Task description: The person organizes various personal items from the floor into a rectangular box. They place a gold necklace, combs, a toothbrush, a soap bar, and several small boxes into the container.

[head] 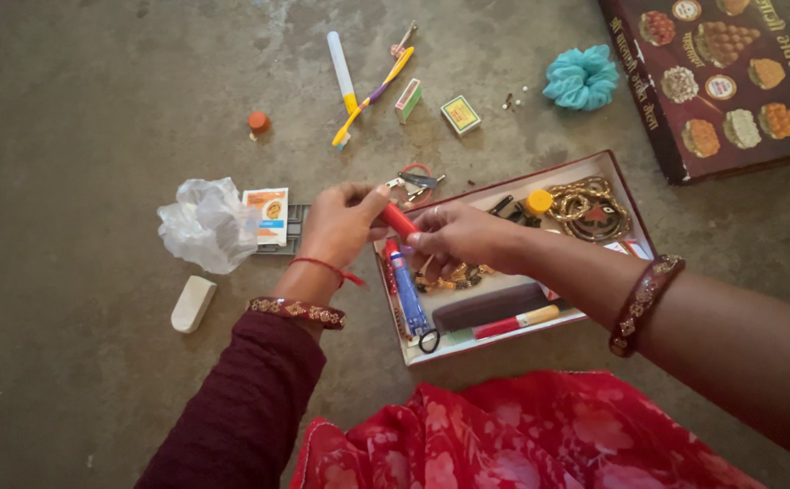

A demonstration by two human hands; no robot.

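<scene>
Head view: nearest the camera, a red floral cloth [522,444] is spread across the lap, and from there both arms are stretched over an open cardboard box [621,186] set on the concrete floor [78,109]. A small red tube [399,220] is gripped at its two ends, the left hand [341,226] pinching one end and the right hand [458,237] closed on the other, just above the box's left edge. The step in hand is judged to be a pulling or twisting apart of the tube (whether it has a cap cannot be told); a steady hold by one hand and a turn by the other would be called for. A blue tube [408,292] and a red pen [515,322] are laid inside the box. Farther off, a crumpled plastic bag [207,222], a toothbrush [372,95] and a teal scrunchie [582,77] are scattered.
</scene>
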